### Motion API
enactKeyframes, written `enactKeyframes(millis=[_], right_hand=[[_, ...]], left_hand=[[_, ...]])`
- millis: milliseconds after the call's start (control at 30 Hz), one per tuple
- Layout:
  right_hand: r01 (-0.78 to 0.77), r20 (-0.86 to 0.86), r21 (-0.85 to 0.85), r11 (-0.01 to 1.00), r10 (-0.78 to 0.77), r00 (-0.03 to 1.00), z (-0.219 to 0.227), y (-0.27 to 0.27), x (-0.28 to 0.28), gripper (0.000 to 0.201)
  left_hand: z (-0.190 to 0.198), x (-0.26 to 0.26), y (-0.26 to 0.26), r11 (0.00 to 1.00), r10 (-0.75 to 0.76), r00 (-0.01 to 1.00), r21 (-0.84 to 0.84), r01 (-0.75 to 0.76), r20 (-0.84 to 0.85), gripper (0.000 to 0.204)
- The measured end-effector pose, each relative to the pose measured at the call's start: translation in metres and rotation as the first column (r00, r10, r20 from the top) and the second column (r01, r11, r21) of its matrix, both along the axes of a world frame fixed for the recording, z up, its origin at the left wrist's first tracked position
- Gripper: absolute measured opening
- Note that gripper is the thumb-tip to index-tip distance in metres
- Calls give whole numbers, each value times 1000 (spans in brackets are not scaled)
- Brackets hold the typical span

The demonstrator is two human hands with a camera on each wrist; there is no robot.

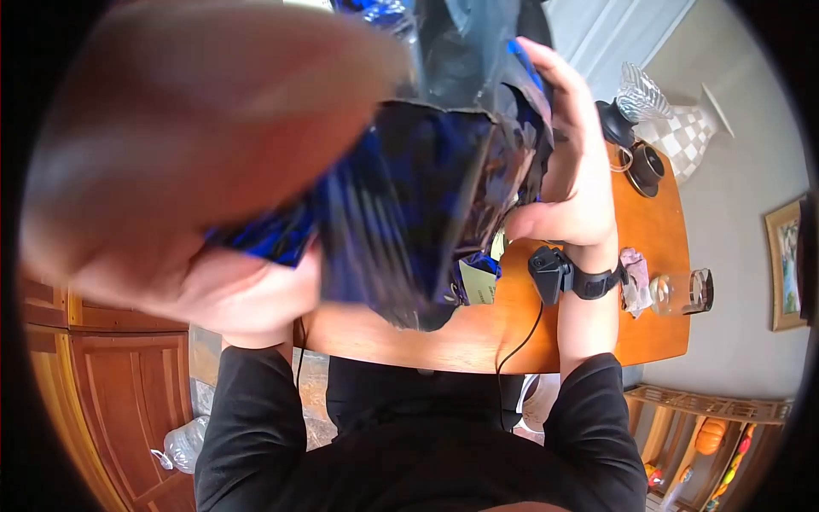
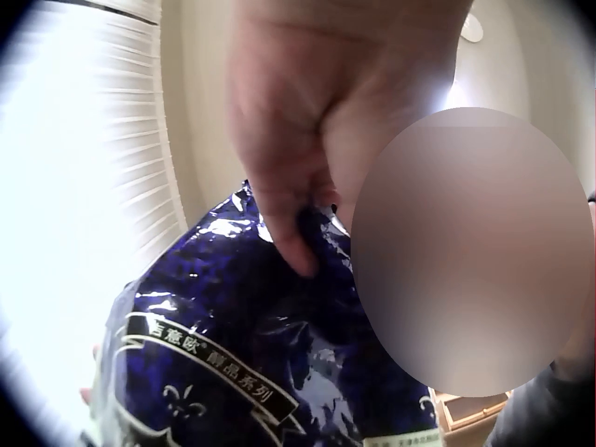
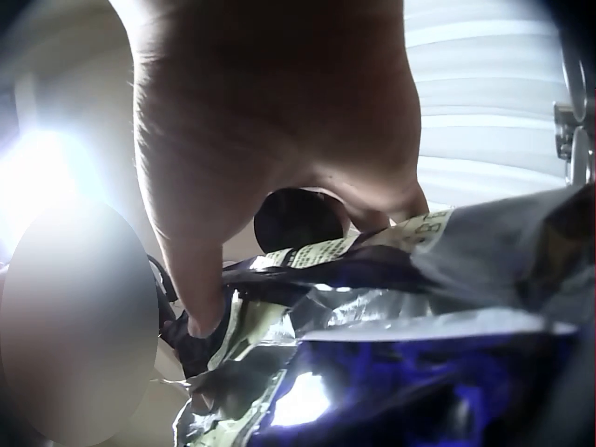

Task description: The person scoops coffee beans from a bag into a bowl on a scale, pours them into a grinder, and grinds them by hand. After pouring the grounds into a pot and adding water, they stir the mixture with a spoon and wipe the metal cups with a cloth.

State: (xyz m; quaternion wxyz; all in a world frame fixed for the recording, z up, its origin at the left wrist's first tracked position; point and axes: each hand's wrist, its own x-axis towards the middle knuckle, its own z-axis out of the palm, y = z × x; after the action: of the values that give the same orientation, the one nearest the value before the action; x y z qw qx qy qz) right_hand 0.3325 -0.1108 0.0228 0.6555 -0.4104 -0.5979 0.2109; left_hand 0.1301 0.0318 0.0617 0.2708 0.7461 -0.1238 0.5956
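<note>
Fingers (image 1: 222, 128), blue bag (image 1: 401, 205), wooden table (image 1: 469, 346), wall (image 1: 751, 154)

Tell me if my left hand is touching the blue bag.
Touching. The left wrist view shows it: a finger of the left hand lies against the glossy front of the blue bag.

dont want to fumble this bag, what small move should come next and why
I'd probably lower the blue bag slightly toward the table, keeping both grips: the left hand and right hand both hold it raised, and its creased, glossy film looks like it could slip.
</note>
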Motion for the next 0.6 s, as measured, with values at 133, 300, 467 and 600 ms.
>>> enactKeyframes(millis=[133, 300, 467, 600], right_hand=[[-186, 16, 47, 981, 185, 983, -5, 6, 9, 110], [-28, 33, 55, 998, 27, 999, 3, -3, 0, 100], [283, 29, 122, 951, -289, 957, 4, -6, 2, 84], [320, 33, 165, 933, -330, 943, 7, -6, 5, 81]], left_hand=[[1, 6, -3, 999, -15, 999, -50, 17, 38, 93], [3, 6, -6, 997, -48, 995, -56, 53, 87, 92], [2, 16, -14, 993, -40, 993, -109, 52, 113, 91], [7, 32, -38, 920, 38, 999, -389, -39, -10, 76]])
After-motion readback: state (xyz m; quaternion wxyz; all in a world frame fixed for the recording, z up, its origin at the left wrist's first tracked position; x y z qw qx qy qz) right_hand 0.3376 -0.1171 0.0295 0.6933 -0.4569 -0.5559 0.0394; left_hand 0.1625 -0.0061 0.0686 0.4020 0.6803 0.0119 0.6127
